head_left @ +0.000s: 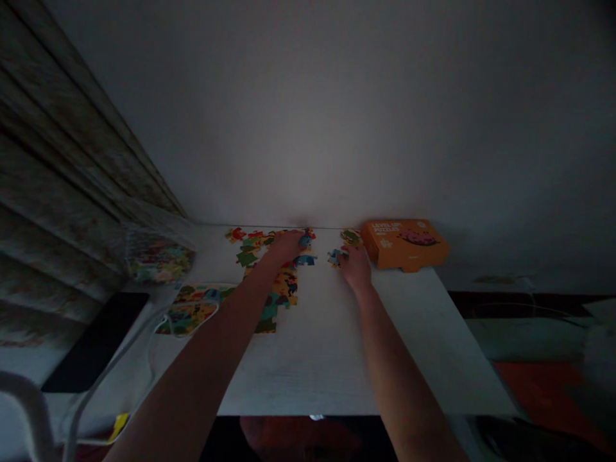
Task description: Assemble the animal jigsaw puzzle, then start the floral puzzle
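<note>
My left hand [289, 245] reaches to the back of the white table, its fingers curled at a blue puzzle piece [305, 241] among several loose ones. Another blue piece [304, 260] lies just below it. My right hand [356, 264] is closed, thumb and fingers on a blue and yellow puzzle piece [333, 258]. Behind that hand lies a green and yellow piece [351, 237]. A partly joined puzzle [287, 285] lies below my left hand, partly hidden by my left forearm. The dim light blurs the fingertips.
An orange puzzle box [404, 245] stands at the back right against the wall. On the left are a printed picture sheet [192, 311] with a white cable [166, 319] across it, a clear bag [158, 256], a black tablet-like slab [96, 343] and a curtain [62, 160].
</note>
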The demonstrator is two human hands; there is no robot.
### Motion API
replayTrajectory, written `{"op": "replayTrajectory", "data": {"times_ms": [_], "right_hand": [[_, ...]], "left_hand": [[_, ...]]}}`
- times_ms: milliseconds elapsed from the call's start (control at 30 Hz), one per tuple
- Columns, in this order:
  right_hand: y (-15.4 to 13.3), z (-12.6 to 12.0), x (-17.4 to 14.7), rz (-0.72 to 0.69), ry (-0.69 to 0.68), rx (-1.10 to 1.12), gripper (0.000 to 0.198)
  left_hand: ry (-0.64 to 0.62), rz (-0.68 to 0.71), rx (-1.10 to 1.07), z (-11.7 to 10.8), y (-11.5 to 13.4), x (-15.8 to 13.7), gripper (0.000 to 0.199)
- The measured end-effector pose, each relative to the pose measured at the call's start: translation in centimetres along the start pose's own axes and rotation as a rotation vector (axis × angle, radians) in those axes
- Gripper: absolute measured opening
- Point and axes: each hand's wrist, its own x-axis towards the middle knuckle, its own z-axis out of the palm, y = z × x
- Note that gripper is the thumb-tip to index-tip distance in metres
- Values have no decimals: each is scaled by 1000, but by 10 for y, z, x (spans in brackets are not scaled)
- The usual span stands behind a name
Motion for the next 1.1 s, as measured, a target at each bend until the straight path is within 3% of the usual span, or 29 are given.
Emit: {"op": "replayTrajectory", "data": {"times_ms": [200,333,433,533,633,733,833,933,1100], "right_hand": [[-13,-4,-1,4,8,49,23],[-22,-5,1,-48,-9,207,25],[-30,-5,0,-90,-97,426,35],[-37,-3,-3,-120,-243,572,43],[-41,2,-6,-128,-389,612,34],[-42,6,-9,-83,-479,631,21],[-41,9,-11,-36,-533,610,21],[-41,10,-12,-40,-543,481,24],[-45,13,-16,-111,-518,270,23]], "left_hand": [[43,-10,-74,-7,2,6,44],[163,-104,-329,-13,8,1,40],[181,-94,-533,-14,12,-16,31],[119,-50,-686,-11,16,-39,28],[94,-53,-771,-5,17,-59,28],[114,-89,-740,0,15,-75,32],[169,-95,-544,3,6,-88,32],[192,-41,-323,3,-4,-98,27],[146,33,-175,1,-8,-102,25]]}}
